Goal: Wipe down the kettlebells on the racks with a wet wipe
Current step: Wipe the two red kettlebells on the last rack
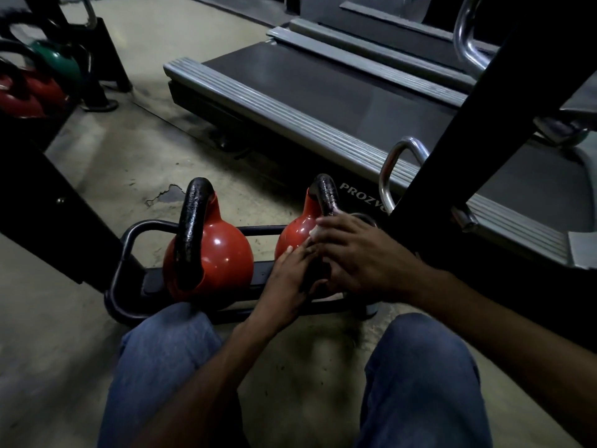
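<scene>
Two red kettlebells with black handles stand on a low black rack (129, 240) in front of my knees. The left kettlebell (219, 253) is untouched. Both hands are on the right kettlebell (297, 227). My right hand (358, 257) lies over its body just below the handle, pressing a white wet wipe (314, 231) against it; only a small corner of the wipe shows. My left hand (290, 279) rests with straight fingers on the lower front of the same kettlebell. Most of that kettlebell's body is hidden by my hands.
A black rack upright (468, 150) slants up at the right, with chrome-handled kettlebells (397, 169) behind it. A treadmill deck (323, 101) lies beyond the rack. Another rack with red and green kettlebells (48, 72) stands at the far left. My knees are below.
</scene>
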### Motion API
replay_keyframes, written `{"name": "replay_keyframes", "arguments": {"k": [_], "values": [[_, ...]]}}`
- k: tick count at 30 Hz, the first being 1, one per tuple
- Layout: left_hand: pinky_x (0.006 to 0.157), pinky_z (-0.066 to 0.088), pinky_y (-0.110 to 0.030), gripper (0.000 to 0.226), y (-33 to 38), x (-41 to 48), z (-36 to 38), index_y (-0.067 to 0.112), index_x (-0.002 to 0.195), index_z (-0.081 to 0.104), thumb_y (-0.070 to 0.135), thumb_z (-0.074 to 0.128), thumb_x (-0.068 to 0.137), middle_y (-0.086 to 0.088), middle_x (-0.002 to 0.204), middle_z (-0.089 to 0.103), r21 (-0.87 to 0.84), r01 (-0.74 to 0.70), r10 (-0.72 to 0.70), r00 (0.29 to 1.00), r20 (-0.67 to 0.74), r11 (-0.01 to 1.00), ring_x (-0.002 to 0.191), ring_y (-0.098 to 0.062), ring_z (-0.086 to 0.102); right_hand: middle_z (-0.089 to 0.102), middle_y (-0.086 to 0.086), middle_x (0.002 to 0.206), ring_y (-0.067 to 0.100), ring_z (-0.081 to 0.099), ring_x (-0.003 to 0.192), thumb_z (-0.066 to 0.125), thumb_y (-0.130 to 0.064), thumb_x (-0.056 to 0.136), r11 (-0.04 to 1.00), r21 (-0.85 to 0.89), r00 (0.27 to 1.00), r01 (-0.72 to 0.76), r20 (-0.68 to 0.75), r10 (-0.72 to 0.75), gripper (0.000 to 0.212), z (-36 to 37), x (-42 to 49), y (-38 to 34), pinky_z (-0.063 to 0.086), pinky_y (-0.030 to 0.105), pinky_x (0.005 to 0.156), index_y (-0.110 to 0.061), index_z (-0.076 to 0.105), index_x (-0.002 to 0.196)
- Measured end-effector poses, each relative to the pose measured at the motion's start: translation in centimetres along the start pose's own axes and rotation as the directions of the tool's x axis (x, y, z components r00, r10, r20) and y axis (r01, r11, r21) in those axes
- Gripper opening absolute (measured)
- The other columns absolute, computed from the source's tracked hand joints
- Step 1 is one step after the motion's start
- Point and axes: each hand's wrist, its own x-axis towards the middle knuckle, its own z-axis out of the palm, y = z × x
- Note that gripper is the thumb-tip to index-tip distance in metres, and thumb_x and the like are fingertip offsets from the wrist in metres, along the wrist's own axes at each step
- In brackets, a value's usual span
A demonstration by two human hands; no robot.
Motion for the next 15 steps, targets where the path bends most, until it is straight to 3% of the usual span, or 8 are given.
{"name": "replay_keyframes", "arguments": {"k": [3, 5, 6, 9, 11, 13, 15], "values": [[0.128, 0.011, -0.041, 0.066, 0.2, -0.2, -0.5, 0.033, 0.157, 0.032, 0.032, 0.064, 0.1, 0.01, 0.166, 0.028, -0.024, -0.017, 0.017, 1.0, 0.01, 1.0, 0.154, 0.0, 0.013, 0.053, 0.011, 0.153, 0.027, 0.041, 0.149, 0.058, -0.015, 0.103, 0.994, 0.066, 0.941, -0.088, -0.321, 0.104, 0.035, 2.1, -2.9, -1.9, 0.038, 0.05, 0.12, -0.005, 0.066, 0.136], [0.127, 0.012, -0.042, 0.064, 0.4, -0.3, -0.6, 0.031, 0.158, 0.033, 0.032, 0.062, 0.101, 0.012, 0.167, 0.03, -0.023, -0.03, 0.031, 0.999, 0.023, 0.999, 0.156, -0.002, 0.013, 0.049, 0.011, 0.156, 0.025, 0.04, 0.15, 0.062, -0.005, 0.103, 0.916, 0.355, 0.825, -0.188, -0.449, 0.343, 0.038, 3.1, -3.2, -4.4, 0.038, 0.046, 0.121, -0.003, 0.06, 0.141], [0.127, 0.013, -0.044, 0.064, 0.4, -0.3, -0.7, 0.03, 0.159, 0.033, 0.033, 0.061, 0.101, 0.011, 0.166, 0.031, -0.015, -0.029, 0.029, 0.999, 0.028, 0.999, 0.157, -0.002, 0.013, 0.05, 0.01, 0.156, 0.021, 0.042, 0.149, 0.063, -0.003, 0.102, 0.821, 0.526, 0.735, -0.224, -0.462, 0.497, 0.04, 3.2, -2.7, -5.9, 0.038, 0.041, 0.121, -0.003, 0.059, 0.142], [0.129, 0.012, -0.046, 0.066, 0.5, -0.2, -0.8, 0.028, 0.159, 0.032, 0.034, 0.062, 0.101, 0.009, 0.167, 0.03, 0.017, 0.003, -0.004, 0.999, 0.05, 1.0, 0.157, -0.001, 0.009, 0.068, -0.004, 0.134, -0.002, 0.059, 0.126, 0.058, -0.012, 0.106, 0.408, 0.854, 0.373, -0.322, -0.281, 0.884, 0.031, 3.4, -0.1, -8.4, 0.045, 0.016, 0.104, -0.011, 0.065, 0.136], [0.129, 0.008, -0.041, 0.067, 0.8, -0.3, -0.7, 0.028, 0.16, 0.03, 0.034, 0.061, 0.101, 0.009, 0.167, 0.028, 0.016, 0.022, -0.023, 0.998, 0.063, 1.0, 0.156, 0.001, 0.007, 0.075, -0.009, 0.105, -0.001, 0.068, 0.096, 0.053, -0.019, 0.104, 0.129, 0.959, 0.234, -0.254, -0.069, 0.97, 0.025, 2.1, 1.9, -7.4, 0.05, 0.021, 0.085, -0.018, 0.074, 0.117], [0.127, 0.005, -0.037, 0.067, 0.9, -0.3, -0.7, 0.027, 0.16, 0.03, 0.032, 0.062, 0.101, 0.008, 0.167, 0.028, 0.001, 0.014, -0.014, 0.999, 0.053, 1.0, 0.155, 0.0, 0.008, 0.075, -0.001, 0.076, 0.01, 0.068, 0.068, 0.051, -0.016, 0.099, -0.186, 0.973, 0.276, -0.133, 0.217, 0.936, 0.034, 0.6, 3.0, -4.8, 0.052, 0.028, 0.069, -0.016, 0.079, 0.079], [0.127, 0.004, -0.036, 0.067, 0.8, -0.3, -0.8, 0.024, 0.16, 0.032, 0.031, 0.062, 0.101, 0.007, 0.167, 0.028, -0.009, 0.011, -0.011, 0.999, 0.048, 1.0, 0.156, -0.001, 0.009, 0.07, 0.0, 0.057, 0.012, 0.064, 0.054, 0.049, -0.007, 0.098, -0.359, 0.927, 0.342, -0.106, 0.373, 0.862, 0.048, -0.4, 2.8, -3.4, 0.051, 0.023, 0.055, -0.011, 0.073, 0.057]]}}
